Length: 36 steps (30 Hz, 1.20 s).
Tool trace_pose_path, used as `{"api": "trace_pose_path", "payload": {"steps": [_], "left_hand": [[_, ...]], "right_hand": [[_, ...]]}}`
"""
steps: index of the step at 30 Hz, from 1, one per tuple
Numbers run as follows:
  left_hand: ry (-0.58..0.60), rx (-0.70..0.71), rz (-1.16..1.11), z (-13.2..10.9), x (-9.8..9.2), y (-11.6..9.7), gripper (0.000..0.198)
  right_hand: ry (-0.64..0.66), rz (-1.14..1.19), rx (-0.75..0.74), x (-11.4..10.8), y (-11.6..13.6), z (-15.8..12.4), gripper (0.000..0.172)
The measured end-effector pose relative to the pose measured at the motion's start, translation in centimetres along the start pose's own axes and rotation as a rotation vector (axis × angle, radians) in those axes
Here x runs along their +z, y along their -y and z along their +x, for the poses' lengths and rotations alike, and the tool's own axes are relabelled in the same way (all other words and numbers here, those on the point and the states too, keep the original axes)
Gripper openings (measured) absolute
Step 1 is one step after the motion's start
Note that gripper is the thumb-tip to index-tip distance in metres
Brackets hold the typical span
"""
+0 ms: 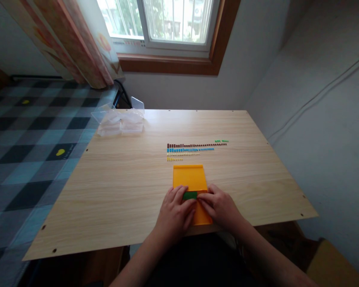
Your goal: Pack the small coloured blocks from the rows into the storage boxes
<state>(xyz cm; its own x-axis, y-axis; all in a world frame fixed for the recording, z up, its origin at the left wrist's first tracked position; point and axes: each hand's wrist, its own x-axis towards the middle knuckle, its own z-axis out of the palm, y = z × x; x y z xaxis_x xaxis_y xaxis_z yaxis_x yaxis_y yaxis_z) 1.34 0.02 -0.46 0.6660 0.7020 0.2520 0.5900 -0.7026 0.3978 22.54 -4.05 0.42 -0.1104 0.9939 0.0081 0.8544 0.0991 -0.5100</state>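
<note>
An orange plastic tray [189, 177] with a raised rim lies near the table's front edge. Across its middle sits a small green building plate [190, 195]. My left hand [175, 209] is closed around the plate's left end, thumb at the near side and fingers at the far side. At the right end, my right hand [223, 205] has its thumb and forefinger pinched together; whatever is between those fingertips is too small to make out. Beyond the tray run rows of tiny bricks: brown [179, 146], blue [182, 150], cream [182, 154], yellow [173, 159] and a short green row [221, 141].
Clear plastic boxes [121, 123] with raised lids stand at the table's far left corner. The pale wooden table [122, 179] has a window [176, 24] behind it. A bed with a checked cover [42, 127] adjoins on the left, a wall [326, 131] on the right.
</note>
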Motion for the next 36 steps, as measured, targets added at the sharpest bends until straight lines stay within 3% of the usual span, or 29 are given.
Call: {"api": "trace_pose_path", "payload": {"steps": [26,31,36], "left_hand": [[-0.046,-0.013,-0.008,0.3,-0.1,-0.2,0.023],[-0.057,-0.007,0.008,0.2,-0.4,-0.3,0.021],[-0.116,0.087,-0.004,0.0,-1.0,0.2,0.02]], "right_hand": [[-0.018,0.085,-0.084,-0.7,-1.2,-0.3,0.016],[-0.21,0.07,-0.048,-3.3,-3.4,1.2,0.027],[-0.527,0.044,-0.004,-5.8,-9.2,5.3,0.027]]}}
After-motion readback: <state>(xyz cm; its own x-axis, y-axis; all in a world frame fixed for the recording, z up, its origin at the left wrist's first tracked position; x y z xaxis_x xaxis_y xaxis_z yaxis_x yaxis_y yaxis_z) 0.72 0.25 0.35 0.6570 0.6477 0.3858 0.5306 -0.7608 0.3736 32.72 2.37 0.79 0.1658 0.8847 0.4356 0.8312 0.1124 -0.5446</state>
